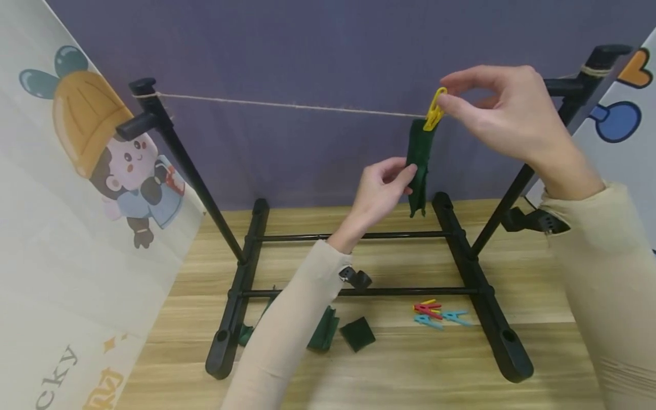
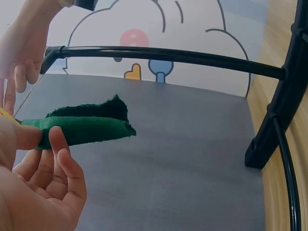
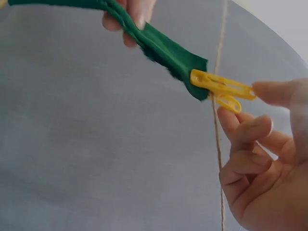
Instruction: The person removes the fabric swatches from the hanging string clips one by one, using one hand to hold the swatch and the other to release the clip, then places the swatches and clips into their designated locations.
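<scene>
My right hand (image 1: 512, 111) pinches the handle end of a yellow clothespin (image 1: 434, 111) between thumb and index finger. The clothespin's other end sits over the top of a folded dark green cloth (image 1: 420, 148) at the string (image 1: 292, 106). Below it, my left hand (image 1: 381, 185) holds the hanging cloth between thumb and fingers. In the right wrist view, the thumb and index finger touch the two handles of the clothespin (image 3: 224, 85), and the string (image 3: 217, 139) runs past its jaws. The left wrist view shows the cloth (image 2: 86, 130) folded lengthwise.
A black rack (image 1: 189, 176) with two uprights carries the string. On the wooden table (image 1: 389, 376) lie red, yellow and blue clothespins (image 1: 427, 308), a small green square (image 1: 357, 334) and another green cloth (image 1: 324, 330), partly behind my left sleeve (image 1: 287, 330).
</scene>
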A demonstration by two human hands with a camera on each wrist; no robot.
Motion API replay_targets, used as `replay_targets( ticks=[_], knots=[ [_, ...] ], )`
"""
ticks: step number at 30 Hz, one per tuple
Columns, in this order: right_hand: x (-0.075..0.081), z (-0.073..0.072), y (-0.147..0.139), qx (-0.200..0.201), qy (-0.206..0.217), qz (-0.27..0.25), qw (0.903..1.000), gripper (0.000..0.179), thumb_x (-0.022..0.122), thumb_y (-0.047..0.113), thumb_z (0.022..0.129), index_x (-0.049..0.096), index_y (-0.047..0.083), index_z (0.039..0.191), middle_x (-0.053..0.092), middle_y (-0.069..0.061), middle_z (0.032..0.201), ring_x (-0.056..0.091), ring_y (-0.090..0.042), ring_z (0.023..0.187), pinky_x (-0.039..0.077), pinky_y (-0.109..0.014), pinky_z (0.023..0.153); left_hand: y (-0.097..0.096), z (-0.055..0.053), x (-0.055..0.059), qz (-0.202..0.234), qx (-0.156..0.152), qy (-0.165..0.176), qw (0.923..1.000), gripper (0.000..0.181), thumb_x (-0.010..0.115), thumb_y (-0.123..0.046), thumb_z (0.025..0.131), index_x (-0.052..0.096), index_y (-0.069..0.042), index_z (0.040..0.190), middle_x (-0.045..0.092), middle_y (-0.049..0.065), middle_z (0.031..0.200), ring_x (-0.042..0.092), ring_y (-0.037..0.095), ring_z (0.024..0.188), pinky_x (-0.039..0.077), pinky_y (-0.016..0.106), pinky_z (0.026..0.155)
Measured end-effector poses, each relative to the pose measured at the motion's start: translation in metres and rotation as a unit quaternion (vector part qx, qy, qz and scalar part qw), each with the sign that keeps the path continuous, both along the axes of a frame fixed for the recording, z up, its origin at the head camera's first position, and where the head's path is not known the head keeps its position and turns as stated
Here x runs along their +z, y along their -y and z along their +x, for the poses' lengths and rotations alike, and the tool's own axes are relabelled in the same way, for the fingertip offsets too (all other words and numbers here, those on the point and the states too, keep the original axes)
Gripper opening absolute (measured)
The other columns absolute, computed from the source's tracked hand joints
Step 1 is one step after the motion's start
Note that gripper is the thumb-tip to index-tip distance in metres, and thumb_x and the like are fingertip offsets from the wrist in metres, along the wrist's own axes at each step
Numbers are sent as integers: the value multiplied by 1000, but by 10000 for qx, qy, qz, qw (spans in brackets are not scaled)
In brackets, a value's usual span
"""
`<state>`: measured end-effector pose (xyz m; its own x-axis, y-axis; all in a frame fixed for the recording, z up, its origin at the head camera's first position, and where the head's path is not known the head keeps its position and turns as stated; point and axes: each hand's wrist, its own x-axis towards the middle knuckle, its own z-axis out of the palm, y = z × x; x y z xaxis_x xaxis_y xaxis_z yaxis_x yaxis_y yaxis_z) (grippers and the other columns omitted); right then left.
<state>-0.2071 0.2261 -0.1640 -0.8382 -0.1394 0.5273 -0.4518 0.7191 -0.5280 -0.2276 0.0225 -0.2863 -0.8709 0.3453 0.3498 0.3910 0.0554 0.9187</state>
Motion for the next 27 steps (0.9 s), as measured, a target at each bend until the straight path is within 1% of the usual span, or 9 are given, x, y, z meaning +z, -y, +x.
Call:
replay_targets(
  ticks=[5, 7, 12, 14, 18, 22, 23, 25, 27],
  knots=[
    [3, 3, -2, -21, 309, 194, 9993, 43, 70, 44, 101, 72, 25, 140, 69, -9, 141, 62, 7, 73, 36, -26, 60, 4, 2, 1, 34, -37, 88, 9999, 31, 59, -20, 111, 70, -3, 134, 76, 15, 120, 73, 20, 86, 57, 24, 74],
    [5, 5, -2, -76, 332, 304, 9990, 43, 70, 45, 101, 72, 25, 139, 69, -10, 141, 62, 6, 71, 34, -29, 59, 4, 2, 1, 26, -52, 111, 9999, 31, 59, -20, 111, 70, -4, 135, 76, 15, 120, 73, 19, 87, 57, 23, 74],
    [7, 8, -3, -246, 253, 527, 9980, 43, 71, 46, 101, 73, 25, 138, 67, -11, 146, 57, 17, 78, 38, -25, 67, 6, 4, 3, 61, -35, 29, 10000, 31, 57, -19, 111, 67, -5, 138, 77, 16, 120, 72, 20, 85, 56, 24, 74],
    [7, 8, -4, -271, 212, 520, 9981, 43, 71, 45, 101, 73, 24, 138, 67, -12, 147, 56, 20, 78, 40, -23, 69, 8, 4, 4, 85, -28, -16, 10000, 32, 57, -19, 111, 66, -5, 138, 77, 16, 120, 71, 20, 84, 56, 26, 73],
    [6, 7, -4, -239, 13, 442, 9987, 40, 71, 42, 101, 75, 21, 136, 67, -15, 146, 55, 24, 77, 42, -14, 69, 12, 3, 5, 139, 41, -68, 9999, 30, 60, -19, 110, 68, -6, 136, 78, 16, 119, 72, 19, 83, 57, 29, 73],
    [4, 7, -4, -199, -291, 391, 9986, 37, 72, 39, 101, 77, 20, 133, 71, -15, 139, 58, 22, 71, 40, -13, 57, 15, 1, 6, 178, 158, -57, 9997, 30, 63, -20, 109, 69, -6, 134, 80, 15, 118, 72, 18, 81, 56, 26, 71],
    [4, 7, -3, -191, -372, 371, 9984, 36, 72, 38, 101, 78, 20, 132, 74, -12, 135, 59, 21, 69, 39, -14, 53, 16, 1, 6, 169, 176, -62, 9997, 30, 63, -20, 109, 69, -6, 134, 80, 15, 118, 72, 18, 81, 56, 26, 71],
    [3, 6, -4, -195, -494, 302, 9981, 35, 74, 37, 101, 79, 19, 130, 78, 0, 123, 60, 19, 65, 35, -18, 47, 16, 1, 6, 145, 185, -55, 9997, 31, 63, -21, 108, 69, -5, 135, 80, 15, 118, 72, 19, 81, 57, 27, 72],
    [2, 6, -4, -183, -555, 167, 9981, 34, 75, 36, 100, 79, 19, 129, 77, 17, 110, 61, 18, 65, 33, -19, 45, 17, 2, 6, 133, 193, -60, 9997, 32, 64, -22, 108, 69, -5, 135, 80, 15, 117, 72, 19, 81, 59, 32, 74]
  ],
)
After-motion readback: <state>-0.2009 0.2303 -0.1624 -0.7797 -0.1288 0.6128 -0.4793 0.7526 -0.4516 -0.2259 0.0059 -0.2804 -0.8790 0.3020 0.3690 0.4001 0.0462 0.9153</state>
